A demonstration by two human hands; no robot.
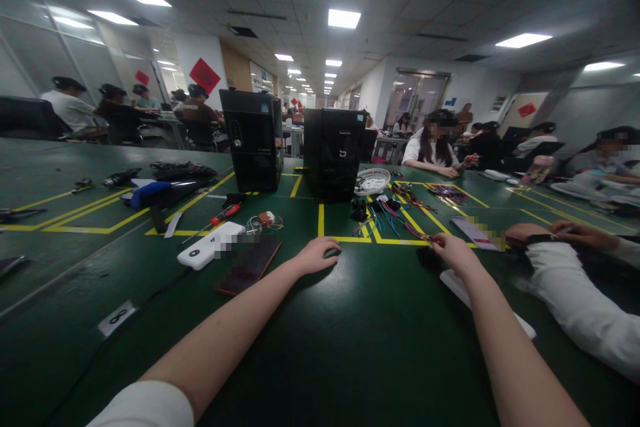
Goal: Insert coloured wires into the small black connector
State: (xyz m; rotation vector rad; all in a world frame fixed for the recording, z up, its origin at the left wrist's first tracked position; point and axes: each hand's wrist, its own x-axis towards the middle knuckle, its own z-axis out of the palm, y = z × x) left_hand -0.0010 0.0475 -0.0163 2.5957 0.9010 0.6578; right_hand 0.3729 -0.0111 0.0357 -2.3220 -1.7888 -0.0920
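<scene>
My left hand [317, 255] rests on the green table [350, 333] with loosely curved fingers, thumb apart, and nothing in it. It lies between a dark phone [253, 267] and the yellow tape lines. My right hand [453, 253] is farther right, its fingertips pinched on the end of some thin coloured wires [417, 233]. More red, blue and black wires [383, 213] spread out to the left of that hand. A small black object [427, 258] sits just under its fingers, partly hidden. Beneath the right forearm lies a long white object [523, 327].
Two black computer cases [253, 147] stand upright at the table's middle, beside a white basket [373, 181]. A white power bank [210, 245], a red screwdriver [225, 213] and a blue-handled tool [150, 193] lie left. A co-worker's sleeve [575, 293] is close on the right.
</scene>
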